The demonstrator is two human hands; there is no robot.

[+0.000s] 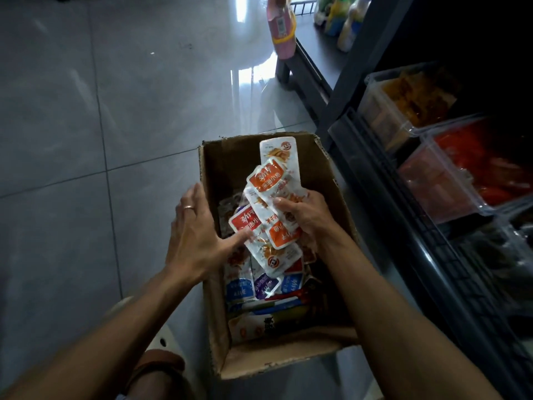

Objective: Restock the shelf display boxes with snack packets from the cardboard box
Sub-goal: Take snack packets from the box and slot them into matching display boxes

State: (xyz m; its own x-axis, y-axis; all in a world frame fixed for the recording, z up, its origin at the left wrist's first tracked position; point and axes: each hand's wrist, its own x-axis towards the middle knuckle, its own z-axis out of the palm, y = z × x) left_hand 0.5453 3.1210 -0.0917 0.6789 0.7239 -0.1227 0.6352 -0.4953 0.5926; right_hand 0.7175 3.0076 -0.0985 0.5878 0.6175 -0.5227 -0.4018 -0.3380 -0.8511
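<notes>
An open cardboard box (326, 171) stands on the floor beside the shelf, with blue and purple snack packets (265, 287) lying in its bottom. My right hand (305, 217) grips a fanned bunch of orange-and-white snack packets (271, 203) above the box. My left hand (193, 232), wearing a ring, has straight fingers, and its thumb touches the bunch's lower left side. On the shelf at right stand clear display boxes: one with orange packets (403, 102), one with red packets (450, 174).
The dark metal shelf frame (427, 255) runs down the right side, close to the box. Bottles (346, 21) and a pink pack (282, 27) stand on a low rack at the top. Grey tiled floor (86, 111) lies to the left. My knee (155, 370) is at the bottom.
</notes>
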